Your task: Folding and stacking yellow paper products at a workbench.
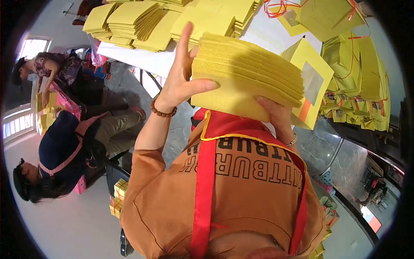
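A thick stack of folded yellow papers (241, 71) is held up in front of my chest, its layered edges fanned along the top and right. My left hand (183, 77) grips the stack's left end, thumb across the near face and index finger stretched upward; its other fingers are partly hidden behind. Under the lower right side, my right hand (278, 114) supports the stack with its thumb on the near face, the remaining fingers mostly out of sight. Just beyond my right hand stands a yellow paper piece with a grey window and an orange strip (311, 84).
Several piles of yellow papers (133, 19) lie on the white table (129, 55). Red string (278, 7) lies at its far side. Tied yellow bundles (360, 69) are stacked at the right. At the left, two people (64, 142) handle yellow papers.
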`<action>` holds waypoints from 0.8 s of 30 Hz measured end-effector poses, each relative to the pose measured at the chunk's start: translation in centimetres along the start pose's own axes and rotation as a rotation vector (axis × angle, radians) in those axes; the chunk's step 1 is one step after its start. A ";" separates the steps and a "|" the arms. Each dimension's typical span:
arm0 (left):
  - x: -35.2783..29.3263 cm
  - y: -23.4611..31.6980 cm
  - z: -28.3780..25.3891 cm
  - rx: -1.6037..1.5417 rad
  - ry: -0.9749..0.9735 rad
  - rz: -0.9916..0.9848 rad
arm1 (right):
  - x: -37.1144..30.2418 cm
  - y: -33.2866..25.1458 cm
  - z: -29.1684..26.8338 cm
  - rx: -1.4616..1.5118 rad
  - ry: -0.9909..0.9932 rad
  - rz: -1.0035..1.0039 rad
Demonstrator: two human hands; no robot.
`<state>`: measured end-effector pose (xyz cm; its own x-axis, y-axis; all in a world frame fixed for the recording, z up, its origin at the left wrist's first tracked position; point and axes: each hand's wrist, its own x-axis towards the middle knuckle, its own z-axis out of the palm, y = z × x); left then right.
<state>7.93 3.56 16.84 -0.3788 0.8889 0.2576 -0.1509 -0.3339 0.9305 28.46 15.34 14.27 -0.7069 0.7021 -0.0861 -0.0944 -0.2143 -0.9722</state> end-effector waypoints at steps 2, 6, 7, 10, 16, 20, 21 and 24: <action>0.4 -0.2 0.0 -0.005 0.007 -0.039 | 0.4 0.2 -0.3 0.015 -0.010 -0.054; 1.1 -0.1 1.1 0.042 0.100 -0.007 | 1.4 -0.2 0.1 0.072 0.039 -0.011; 1.3 -0.1 1.2 0.107 0.162 0.024 | 1.7 -0.3 0.2 0.138 0.026 0.007; 1.1 -0.5 1.0 0.126 0.176 0.040 | 2.3 0.0 0.5 0.220 0.005 0.012; 1.0 -0.5 0.9 0.087 0.215 -0.126 | 2.3 1.0 0.8 0.205 0.088 -0.046; 1.1 -1.6 -0.4 -0.030 0.173 -0.221 | 2.3 -0.5 0.4 0.237 0.136 0.044; 1.2 -1.5 -0.6 -0.034 0.167 -0.219 | 2.4 -0.6 -0.1 0.234 0.141 0.040; 1.8 -0.5 -0.1 -0.451 0.069 -0.188 | 3.1 -0.8 -2.7 0.520 0.014 0.162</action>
<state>7.18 5.34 16.79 -0.3642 0.9291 0.0637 -0.5973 -0.2855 0.7495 28.25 19.49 14.19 -0.7322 0.6403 -0.2320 -0.3217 -0.6254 -0.7108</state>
